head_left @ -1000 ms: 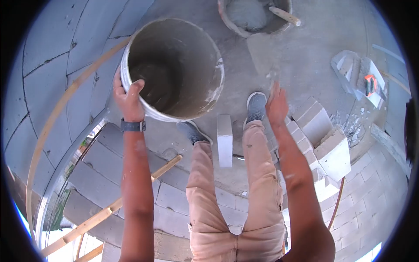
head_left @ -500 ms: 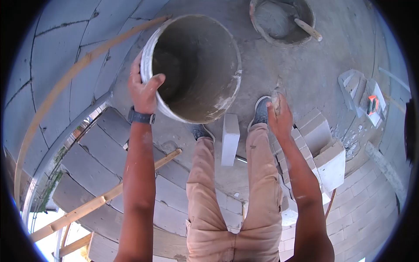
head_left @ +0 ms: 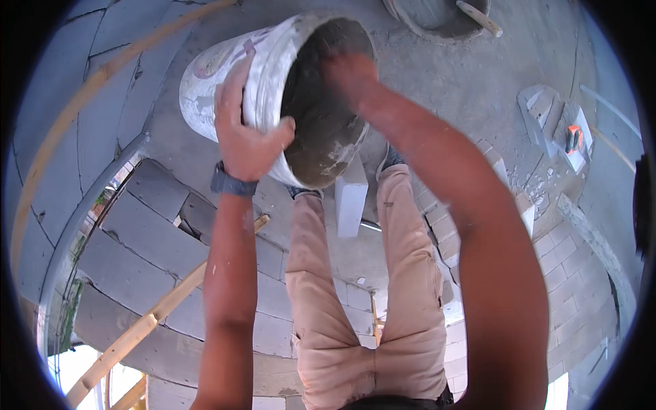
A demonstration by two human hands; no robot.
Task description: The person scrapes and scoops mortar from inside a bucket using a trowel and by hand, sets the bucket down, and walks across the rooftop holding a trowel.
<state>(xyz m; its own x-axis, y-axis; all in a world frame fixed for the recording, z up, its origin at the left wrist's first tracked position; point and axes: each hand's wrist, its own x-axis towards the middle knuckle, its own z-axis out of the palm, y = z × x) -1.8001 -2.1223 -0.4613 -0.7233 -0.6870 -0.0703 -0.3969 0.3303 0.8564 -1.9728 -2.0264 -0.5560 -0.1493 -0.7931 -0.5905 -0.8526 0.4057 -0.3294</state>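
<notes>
A white plastic bucket [head_left: 266,89], smeared with mortar, tilts so that its mouth faces right and towards me. My left hand [head_left: 249,137] grips its rim and side, thumb over the edge and fingers along the outer wall. Deep in the mouth is my right hand [head_left: 352,78], blurred by motion and closed like a fist. What it holds inside the bucket is hidden in the dark. Grey wet residue coats the inner wall. Just below the rim a pale block [head_left: 350,201] stands on the floor between my feet.
A round mortar tub [head_left: 437,31] with a wooden handle [head_left: 478,17] across its rim lies ahead. To the right is a flat tool with an orange handle [head_left: 572,139]. Blocks [head_left: 447,232] are stacked beside my right leg; a wooden strip [head_left: 147,321] crosses at left.
The bucket has tipped over towards the right, its side now showing. My right hand, earlier low by my foot around a grey, mortar-caked object, has moved up and left into the bucket.
</notes>
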